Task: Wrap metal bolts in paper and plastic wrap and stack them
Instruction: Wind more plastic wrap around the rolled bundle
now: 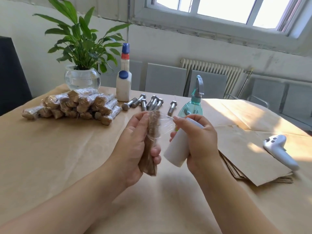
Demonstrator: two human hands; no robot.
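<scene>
- Brown kraft paper covers the table [50,157]; behind it stand grey chairs, a radiator [211,68] and a bright window [219,9].
- Left hand [135,146] grips the paper-wrapped bolt [151,146] above the table's middle, its long axis near upright, the top leaning slightly away and right.
- Right hand [199,141] grasps the white plastic wrap roll [179,147], film stretching across to the bolt.
- Wrapped bolts [72,105] lie stacked far left; bare bolts [148,103] lie beyond the hands; paper sheets [249,159] lie right.
</scene>
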